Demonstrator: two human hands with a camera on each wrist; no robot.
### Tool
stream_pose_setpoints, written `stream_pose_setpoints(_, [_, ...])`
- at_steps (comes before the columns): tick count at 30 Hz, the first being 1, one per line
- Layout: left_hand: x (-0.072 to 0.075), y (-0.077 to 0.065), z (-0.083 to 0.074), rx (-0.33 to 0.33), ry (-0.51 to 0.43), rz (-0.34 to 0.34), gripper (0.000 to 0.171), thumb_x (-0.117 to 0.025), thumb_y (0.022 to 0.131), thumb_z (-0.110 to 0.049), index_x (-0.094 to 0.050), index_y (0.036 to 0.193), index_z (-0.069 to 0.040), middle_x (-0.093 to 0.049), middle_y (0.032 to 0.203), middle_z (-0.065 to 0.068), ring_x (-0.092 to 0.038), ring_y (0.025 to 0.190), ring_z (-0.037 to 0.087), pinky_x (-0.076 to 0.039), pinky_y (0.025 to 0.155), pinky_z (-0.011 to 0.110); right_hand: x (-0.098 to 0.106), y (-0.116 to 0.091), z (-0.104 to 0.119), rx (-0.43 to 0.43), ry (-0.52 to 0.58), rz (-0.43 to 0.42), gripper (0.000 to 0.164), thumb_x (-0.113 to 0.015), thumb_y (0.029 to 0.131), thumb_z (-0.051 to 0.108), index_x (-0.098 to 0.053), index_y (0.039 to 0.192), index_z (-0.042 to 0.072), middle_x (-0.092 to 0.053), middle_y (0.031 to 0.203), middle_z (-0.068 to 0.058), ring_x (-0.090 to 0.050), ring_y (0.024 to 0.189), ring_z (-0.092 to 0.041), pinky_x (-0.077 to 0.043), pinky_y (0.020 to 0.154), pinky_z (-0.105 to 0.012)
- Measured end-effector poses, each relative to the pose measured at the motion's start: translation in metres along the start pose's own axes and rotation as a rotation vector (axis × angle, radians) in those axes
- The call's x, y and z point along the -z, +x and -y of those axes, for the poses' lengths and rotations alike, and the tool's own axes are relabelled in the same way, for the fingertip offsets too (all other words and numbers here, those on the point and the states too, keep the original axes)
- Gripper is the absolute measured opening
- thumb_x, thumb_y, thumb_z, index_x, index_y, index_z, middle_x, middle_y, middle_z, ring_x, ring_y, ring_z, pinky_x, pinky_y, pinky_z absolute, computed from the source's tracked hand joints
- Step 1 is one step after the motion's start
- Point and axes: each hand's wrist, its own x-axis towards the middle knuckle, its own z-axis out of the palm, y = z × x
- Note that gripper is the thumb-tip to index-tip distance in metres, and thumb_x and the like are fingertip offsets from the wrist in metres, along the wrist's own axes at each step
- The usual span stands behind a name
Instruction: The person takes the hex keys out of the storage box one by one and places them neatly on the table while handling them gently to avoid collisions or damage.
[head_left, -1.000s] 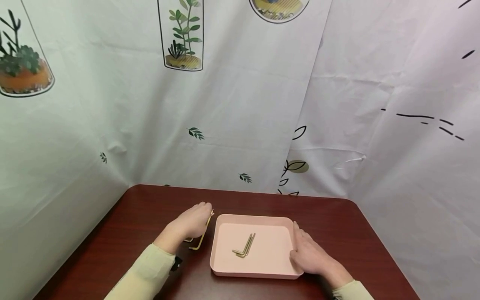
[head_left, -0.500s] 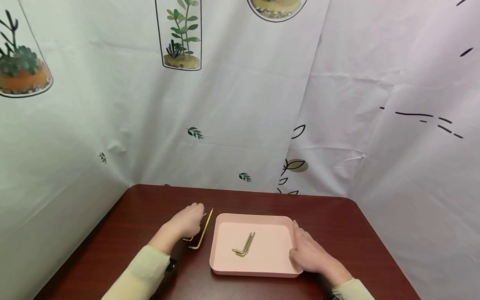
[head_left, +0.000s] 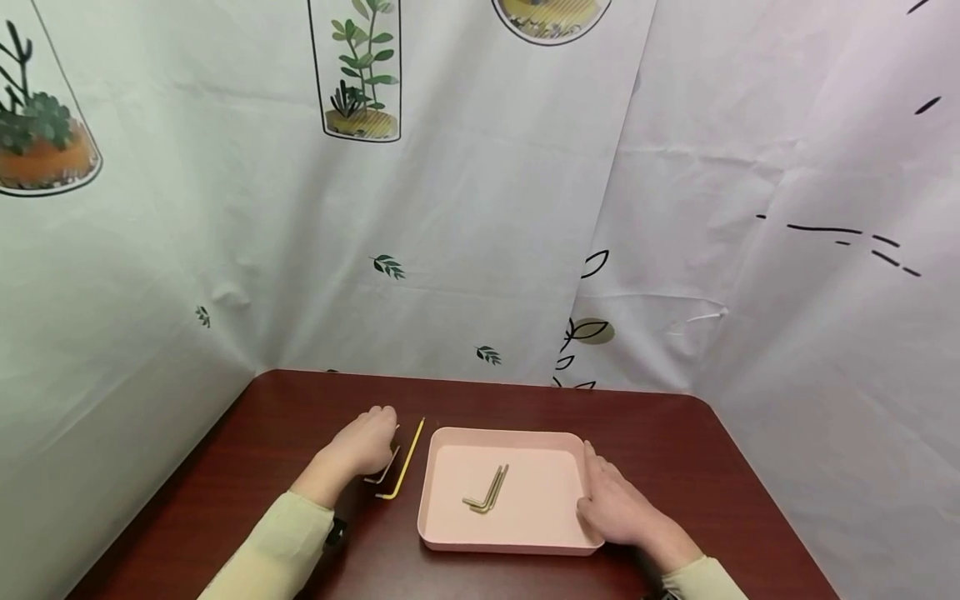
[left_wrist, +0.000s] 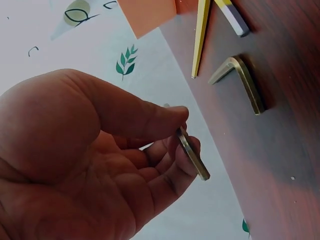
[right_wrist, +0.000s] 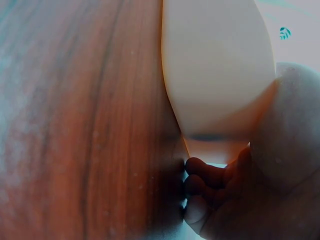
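Observation:
My left hand (head_left: 365,442) pinches a brass-coloured hex key (left_wrist: 192,154) between thumb and fingers, its tip sticking out past them in the left wrist view. On the table close by lies another brass-coloured hex key (left_wrist: 245,85), partly covered by the hand in the head view. Just right of it is a longer yellow hex key (head_left: 408,461) with a grey end. My right hand (head_left: 618,504) grips the right side of a pink tray (head_left: 510,548), thumb over the rim and fingers along the outer wall. Brass-coloured hex keys (head_left: 491,492) lie side by side in the tray.
The dark red wooden table (head_left: 637,417) has rounded far corners. White cloth (head_left: 465,208) printed with plants hangs behind it and along both sides.
My left hand has moved left, away from the tray, with a key tip at its fingers. More of the yellow hex key and its neighbour now shows. The right hand and tray stay put.

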Motion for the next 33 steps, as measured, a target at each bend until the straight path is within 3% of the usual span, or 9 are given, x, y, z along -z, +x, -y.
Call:
stream_pose_setpoints(5, [-0.002, 0.0, 0.002, 0.014, -0.011, -0.025, 0.029, -0.065, 0.096, 0.009, -0.061, 0.125, 0.014, -0.062, 0.11, 0.026, -0.063, 0.095, 0.036, -0.053, 0.078, 0.05, 0.0, 0.0, 0.0, 0.001, -0.003, 0.001, 0.089, -0.064, 0.091, 0.004, -0.021, 0.163, -0.024, -0.037, 0.164, -0.045, -0.04, 0.154, -0.055, -0.035, 0.124, -0.065])
stream_pose_setpoints(15, [-0.006, 0.0, 0.011, 0.039, -0.004, 0.003, 0.032, -0.062, 0.098, 0.01, -0.059, 0.129, 0.018, -0.064, 0.116, 0.033, -0.064, 0.098, 0.041, -0.052, 0.079, 0.052, -0.001, 0.0, 0.0, -0.006, -0.006, -0.008, 0.088, -0.065, 0.091, 0.004, -0.022, 0.163, -0.024, -0.038, 0.163, -0.045, -0.04, 0.154, -0.055, -0.035, 0.124, -0.065])
stream_pose_setpoints(20, [-0.022, 0.015, 0.033, 0.042, 0.011, 0.012, 0.029, -0.063, 0.098, 0.007, -0.061, 0.126, 0.015, -0.065, 0.112, 0.031, -0.062, 0.091, 0.039, -0.052, 0.075, 0.051, -0.002, 0.001, -0.001, -0.011, -0.015, -0.005, 0.089, -0.065, 0.091, 0.004, -0.021, 0.164, -0.023, -0.037, 0.164, -0.045, -0.04, 0.155, -0.055, -0.035, 0.124, -0.065])
stream_pose_setpoints(22, [-0.038, 0.027, 0.051, 0.03, 0.033, 0.008, 0.028, -0.062, 0.098, 0.005, -0.063, 0.125, 0.013, -0.065, 0.11, 0.03, -0.061, 0.087, 0.038, -0.051, 0.073, 0.05, -0.002, 0.001, -0.001, -0.013, -0.019, -0.002, 0.089, -0.065, 0.091, 0.004, -0.021, 0.164, -0.023, -0.037, 0.165, -0.044, -0.039, 0.155, -0.055, -0.035, 0.124, -0.065])
stream_pose_setpoints(27, [-0.06, 0.044, 0.08, 0.032, 0.015, 0.03, 0.024, -0.061, 0.1, 0.002, -0.065, 0.122, 0.009, -0.066, 0.106, 0.025, -0.059, 0.082, 0.033, -0.05, 0.068, 0.045, -0.002, 0.002, -0.001, -0.017, -0.02, 0.003, 0.089, -0.066, 0.092, 0.005, -0.021, 0.164, -0.023, -0.036, 0.166, -0.044, -0.039, 0.156, -0.054, -0.034, 0.125, -0.065])
stream_pose_setpoints(33, [-0.068, 0.053, 0.091, 0.062, 0.019, 0.065, 0.02, -0.061, 0.101, 0.0, -0.068, 0.119, 0.004, -0.068, 0.108, 0.021, -0.059, 0.084, 0.03, -0.051, 0.07, 0.045, -0.002, 0.002, 0.0, -0.02, -0.015, 0.008, 0.089, -0.066, 0.092, 0.005, -0.021, 0.164, -0.022, -0.037, 0.166, -0.043, -0.039, 0.156, -0.053, -0.035, 0.124, -0.065])
